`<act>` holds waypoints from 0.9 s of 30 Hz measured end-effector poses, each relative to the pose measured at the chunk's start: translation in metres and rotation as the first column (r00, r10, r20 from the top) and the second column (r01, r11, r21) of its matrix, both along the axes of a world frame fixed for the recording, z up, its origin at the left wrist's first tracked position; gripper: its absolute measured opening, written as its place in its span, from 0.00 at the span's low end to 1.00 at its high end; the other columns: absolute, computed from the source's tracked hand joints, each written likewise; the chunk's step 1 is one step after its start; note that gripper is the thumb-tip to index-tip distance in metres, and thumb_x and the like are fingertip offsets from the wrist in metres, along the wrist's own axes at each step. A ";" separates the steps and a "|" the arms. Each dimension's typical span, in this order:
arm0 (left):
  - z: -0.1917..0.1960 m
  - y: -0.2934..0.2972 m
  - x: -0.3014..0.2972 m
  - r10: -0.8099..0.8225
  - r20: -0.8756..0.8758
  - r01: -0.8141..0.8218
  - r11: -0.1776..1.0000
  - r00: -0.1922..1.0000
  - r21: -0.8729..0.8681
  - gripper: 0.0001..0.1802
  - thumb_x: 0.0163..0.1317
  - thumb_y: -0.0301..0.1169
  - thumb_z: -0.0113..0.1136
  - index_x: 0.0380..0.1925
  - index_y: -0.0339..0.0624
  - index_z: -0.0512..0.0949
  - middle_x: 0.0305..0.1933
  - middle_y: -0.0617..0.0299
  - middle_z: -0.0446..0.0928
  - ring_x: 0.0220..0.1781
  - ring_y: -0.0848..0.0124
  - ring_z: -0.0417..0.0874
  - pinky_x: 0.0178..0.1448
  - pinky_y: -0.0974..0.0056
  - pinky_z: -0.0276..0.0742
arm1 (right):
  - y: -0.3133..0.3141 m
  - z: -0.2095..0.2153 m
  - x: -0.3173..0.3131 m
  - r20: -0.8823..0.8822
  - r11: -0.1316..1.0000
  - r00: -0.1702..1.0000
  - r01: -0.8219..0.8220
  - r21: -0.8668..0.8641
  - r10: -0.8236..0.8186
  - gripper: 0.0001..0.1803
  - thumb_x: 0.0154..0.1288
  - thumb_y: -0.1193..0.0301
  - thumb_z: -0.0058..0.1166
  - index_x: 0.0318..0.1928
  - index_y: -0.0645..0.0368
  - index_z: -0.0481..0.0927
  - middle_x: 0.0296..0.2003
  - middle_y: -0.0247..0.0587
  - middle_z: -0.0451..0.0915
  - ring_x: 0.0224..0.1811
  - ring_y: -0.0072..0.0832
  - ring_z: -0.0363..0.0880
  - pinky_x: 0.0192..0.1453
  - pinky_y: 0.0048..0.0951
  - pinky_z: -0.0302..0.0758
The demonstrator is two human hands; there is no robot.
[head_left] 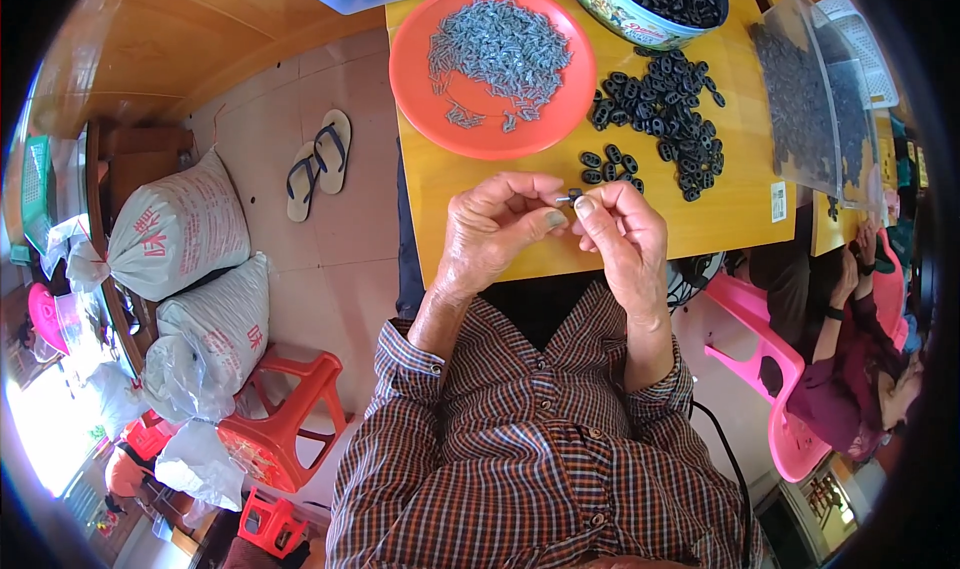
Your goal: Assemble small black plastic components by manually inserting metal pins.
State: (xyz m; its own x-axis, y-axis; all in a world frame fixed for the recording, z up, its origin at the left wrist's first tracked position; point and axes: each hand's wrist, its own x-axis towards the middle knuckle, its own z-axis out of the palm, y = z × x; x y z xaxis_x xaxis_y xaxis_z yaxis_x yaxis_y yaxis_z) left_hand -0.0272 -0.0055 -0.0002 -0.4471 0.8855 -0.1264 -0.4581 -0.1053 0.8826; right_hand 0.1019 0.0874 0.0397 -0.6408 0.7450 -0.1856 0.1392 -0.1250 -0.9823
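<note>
Above the near edge of the yellow table, my two hands meet fingertip to fingertip. My right hand (pixel 625 244) pinches a small black oval piece (pixel 573 195) between thumb and fingers. Close against it, the thumb and forefinger of my left hand (pixel 485 229) are closed on what looks like a small silvery metal pin, mostly hidden by the fingers. Just beyond my hands lies a small group of black oval pieces with two holes (pixel 610 162). A larger pile of the same pieces (pixel 670 109) spreads behind them. Many silvery metal pins (pixel 505 54) are heaped on a red plate (pixel 425 119).
At the back stands a round tin (pixel 625 19) full of black pieces. A clear plastic bin (pixel 800 99) is at the right. Woven sacks (pixel 185 224), a red stool (pixel 290 419) and sandals (pixel 318 164) are on the floor at left. Another person sits at right by a pink chair (pixel 785 369).
</note>
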 end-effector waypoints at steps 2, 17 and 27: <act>-0.003 -0.002 0.000 -0.002 -0.030 0.002 1.000 1.000 0.000 0.11 0.58 0.17 0.61 0.42 0.31 0.77 0.37 0.59 0.81 0.38 0.73 0.83 0.44 0.69 0.82 | 0.001 -0.001 0.001 0.040 0.993 0.999 0.030 -0.112 -0.026 0.09 0.67 0.68 0.54 0.35 0.62 0.76 0.24 0.30 0.75 0.23 0.13 0.68 0.30 0.15 0.68; 0.003 0.001 0.002 0.013 -0.107 -0.021 0.997 0.994 -0.077 0.05 0.61 0.19 0.59 0.37 0.31 0.77 0.32 0.59 0.82 0.34 0.76 0.84 0.41 0.70 0.83 | 0.000 -0.006 0.001 0.007 0.969 1.000 0.027 -0.246 -0.026 0.09 0.68 0.69 0.54 0.35 0.62 0.76 0.25 0.32 0.76 0.23 0.13 0.70 0.28 0.15 0.69; -0.002 0.001 0.006 0.146 -0.224 -0.162 0.985 0.964 -0.054 0.08 0.56 0.18 0.62 0.37 0.31 0.79 0.39 0.59 0.79 0.37 0.75 0.83 0.41 0.70 0.82 | -0.007 -0.005 -0.003 0.034 0.997 0.997 0.064 -0.053 -0.062 0.07 0.67 0.71 0.54 0.33 0.61 0.75 0.24 0.28 0.73 0.23 0.12 0.67 0.29 0.15 0.66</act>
State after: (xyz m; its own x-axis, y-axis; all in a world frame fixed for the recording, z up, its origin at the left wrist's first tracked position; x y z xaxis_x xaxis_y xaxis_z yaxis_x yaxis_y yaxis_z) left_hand -0.0207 -0.0050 -0.0026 -0.6010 0.7961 -0.0706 -0.2368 -0.0930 0.9671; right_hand 0.0994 0.0803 0.0349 -0.5857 0.7721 -0.2465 0.1612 -0.1871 -0.9690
